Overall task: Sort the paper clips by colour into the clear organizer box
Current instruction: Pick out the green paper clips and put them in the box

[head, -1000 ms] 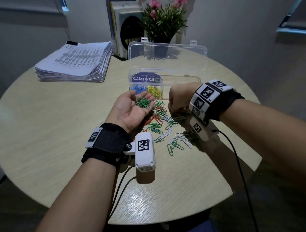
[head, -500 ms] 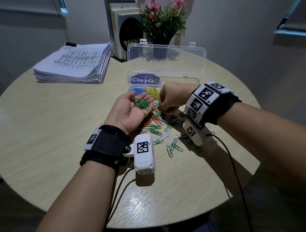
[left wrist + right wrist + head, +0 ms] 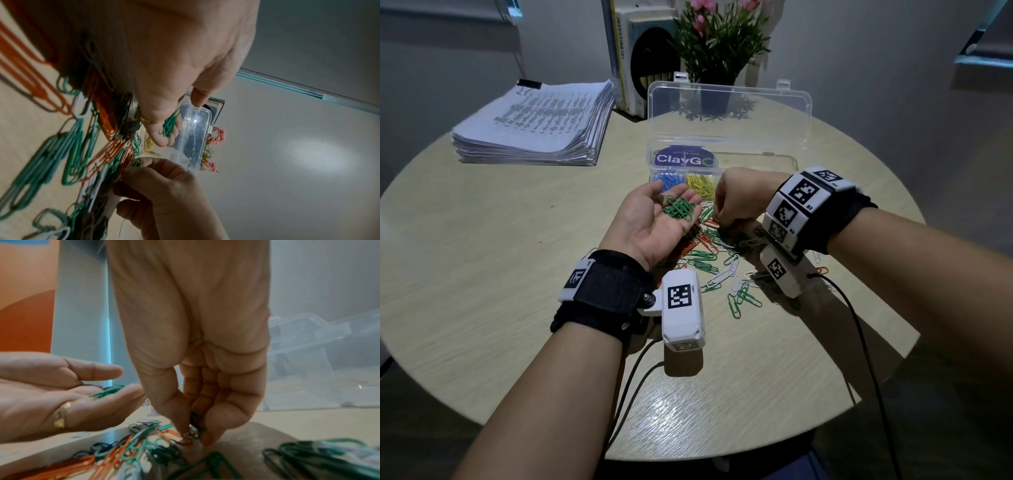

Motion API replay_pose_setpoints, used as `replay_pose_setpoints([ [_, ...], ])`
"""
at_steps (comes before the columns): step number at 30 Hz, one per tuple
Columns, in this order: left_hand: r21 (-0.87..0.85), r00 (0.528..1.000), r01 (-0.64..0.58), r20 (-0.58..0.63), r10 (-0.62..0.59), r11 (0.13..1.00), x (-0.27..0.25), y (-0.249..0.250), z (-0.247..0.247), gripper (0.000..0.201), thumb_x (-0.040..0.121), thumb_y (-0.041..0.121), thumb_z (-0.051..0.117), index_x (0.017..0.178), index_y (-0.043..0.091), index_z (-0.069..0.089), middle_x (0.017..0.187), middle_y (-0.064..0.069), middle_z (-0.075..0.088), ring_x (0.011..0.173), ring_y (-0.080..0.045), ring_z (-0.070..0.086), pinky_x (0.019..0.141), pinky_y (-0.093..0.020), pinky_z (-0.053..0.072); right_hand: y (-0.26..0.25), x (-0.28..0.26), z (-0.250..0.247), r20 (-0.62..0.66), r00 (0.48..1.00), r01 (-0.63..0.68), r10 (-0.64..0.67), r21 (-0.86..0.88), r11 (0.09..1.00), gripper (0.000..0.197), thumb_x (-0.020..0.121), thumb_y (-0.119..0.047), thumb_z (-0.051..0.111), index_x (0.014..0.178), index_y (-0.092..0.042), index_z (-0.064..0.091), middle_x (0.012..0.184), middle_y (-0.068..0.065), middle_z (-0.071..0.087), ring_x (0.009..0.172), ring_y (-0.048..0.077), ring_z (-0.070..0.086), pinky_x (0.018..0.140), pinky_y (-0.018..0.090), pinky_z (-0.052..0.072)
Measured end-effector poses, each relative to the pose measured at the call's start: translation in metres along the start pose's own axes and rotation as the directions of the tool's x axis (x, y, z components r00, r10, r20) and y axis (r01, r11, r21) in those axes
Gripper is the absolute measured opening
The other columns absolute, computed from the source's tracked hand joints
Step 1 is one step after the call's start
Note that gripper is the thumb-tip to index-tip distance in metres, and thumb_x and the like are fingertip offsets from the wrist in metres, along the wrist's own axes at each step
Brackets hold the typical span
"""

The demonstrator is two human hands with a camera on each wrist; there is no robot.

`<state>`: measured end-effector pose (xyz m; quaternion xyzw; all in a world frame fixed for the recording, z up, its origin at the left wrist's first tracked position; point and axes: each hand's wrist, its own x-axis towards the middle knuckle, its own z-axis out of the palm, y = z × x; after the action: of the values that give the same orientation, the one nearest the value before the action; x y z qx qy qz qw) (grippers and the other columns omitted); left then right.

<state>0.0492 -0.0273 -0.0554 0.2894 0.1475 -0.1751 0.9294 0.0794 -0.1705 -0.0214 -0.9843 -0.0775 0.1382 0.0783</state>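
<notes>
My left hand (image 3: pixel 650 222) lies palm up and open over the table, carrying a small heap of green paper clips (image 3: pixel 679 210) on its fingers; the heap also shows as green clips (image 3: pixel 170 125) in the left wrist view. Just to its right, my right hand (image 3: pixel 736 202) reaches fingers-down into the loose pile of clips (image 3: pixel 709 253), green, orange and white. Its thumb and fingertips pinch a green clip (image 3: pixel 195 418). Behind both hands stands the clear organizer box (image 3: pixel 774 156), lid up, with blue clips (image 3: pixel 667 180) and yellow clips (image 3: pixel 700 183) in two left compartments.
A thick stack of printed paper (image 3: pixel 534 126) lies at the back left of the round table. Books (image 3: pixel 633 61) and a potted plant (image 3: pixel 719 41) stand behind the box. Camera cables (image 3: pixel 866 342) trail towards the near table edge.
My right hand has moved left, close beside the left palm, and dipped its fingers into the pile. The left hand has stayed palm up with its green clips.
</notes>
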Motion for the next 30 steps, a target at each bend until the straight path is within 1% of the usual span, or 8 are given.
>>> replay_pose_setpoints([
  [2,0.005,1.000,0.004,0.003,-0.004,1.000,-0.001,0.000,0.001,0.034,0.101,0.021,0.035,0.100,-0.007,0.055,0.094,-0.019,0.058,0.090,-0.028,0.058,0.091,-0.039,0.044,0.002,-0.002,-0.001,-0.001,1.000,0.000,0.000,-0.006,1.000,0.020,0.079,-0.011,0.064,0.093,0.000,0.072,0.074,0.008,0.062,0.058,0.016,0.050,0.052,0.024,0.042],
  [4,0.022,1.000,0.007,-0.002,-0.006,1.000,-0.001,0.000,0.001,0.035,0.101,0.021,0.034,0.099,-0.006,0.055,0.094,-0.019,0.058,0.090,-0.028,0.058,0.091,-0.039,0.044,0.005,-0.004,-0.007,-0.014,1.000,0.006,-0.006,0.042,0.999,0.017,0.080,-0.010,0.062,0.089,0.000,0.072,0.071,0.007,0.063,0.056,0.015,0.052,0.054,0.027,0.049],
  [9,0.024,0.999,0.029,0.013,-0.029,0.999,-0.001,-0.002,0.000,0.036,0.101,0.022,0.034,0.105,-0.007,0.054,0.100,-0.021,0.059,0.098,-0.027,0.057,0.098,-0.039,0.043,-0.012,-0.009,-0.029,-0.078,0.993,0.108,-0.088,0.317,0.942,0.011,0.087,-0.012,0.065,0.089,-0.003,0.070,0.084,0.013,0.071,0.073,0.019,0.065,0.059,0.027,0.052],
  [14,-0.004,0.999,0.035,0.031,-0.035,0.999,-0.003,-0.004,0.003,0.036,0.102,0.020,0.028,0.090,-0.003,0.053,0.082,-0.018,0.061,0.087,-0.028,0.056,0.106,-0.043,0.036,-0.031,-0.011,-0.031,-0.117,0.984,0.171,-0.136,0.384,0.907,0.015,0.085,-0.012,0.070,0.094,0.001,0.072,0.084,0.016,0.072,0.071,0.021,0.068,0.073,0.036,0.060],
  [17,-0.012,0.999,0.045,0.009,-0.045,0.999,-0.001,-0.003,0.002,0.038,0.103,0.021,0.027,0.099,-0.007,0.053,0.092,-0.020,0.059,0.087,-0.027,0.057,0.095,-0.039,0.043,-0.025,-0.009,-0.031,-0.113,0.992,0.093,-0.062,0.296,0.951,0.008,0.082,-0.002,0.068,0.086,0.002,0.073,0.084,0.020,0.073,0.075,0.029,0.072,0.077,0.047,0.059],
  [21,0.039,1.000,0.031,-0.003,-0.030,0.999,-0.001,-0.001,0.002,0.039,0.103,0.022,0.027,0.100,-0.006,0.054,0.096,-0.019,0.057,0.089,-0.028,0.057,0.092,-0.039,0.041,-0.013,-0.014,-0.020,0.000,1.000,0.000,0.000,-0.016,1.000,0.018,0.076,0.000,0.068,0.092,-0.001,0.076,0.092,0.018,0.074,0.068,0.020,0.065,0.078,0.050,0.058],
  [26,0.011,1.000,0.025,0.011,-0.025,1.000,-0.001,0.000,0.000,0.037,0.102,0.021,0.028,0.098,-0.006,0.054,0.093,-0.018,0.055,0.088,-0.027,0.055,0.084,-0.040,0.045,-0.006,-0.018,-0.006,0.077,0.997,0.012,-0.011,-0.021,1.000,0.022,0.089,-0.008,0.062,0.108,0.000,0.070,0.106,0.016,0.070,0.101,0.030,0.067,0.090,0.043,0.054],
  [30,0.013,1.000,0.022,0.002,-0.022,1.000,0.000,-0.001,0.000,0.037,0.102,0.021,0.029,0.099,-0.006,0.054,0.095,-0.019,0.056,0.089,-0.028,0.056,0.081,-0.040,0.046,-0.002,-0.013,-0.007,0.056,0.998,-0.010,0.014,-0.073,0.997,0.024,0.090,-0.004,0.056,0.109,0.003,0.068,0.111,0.021,0.068,0.103,0.033,0.065,0.091,0.043,0.053],
])
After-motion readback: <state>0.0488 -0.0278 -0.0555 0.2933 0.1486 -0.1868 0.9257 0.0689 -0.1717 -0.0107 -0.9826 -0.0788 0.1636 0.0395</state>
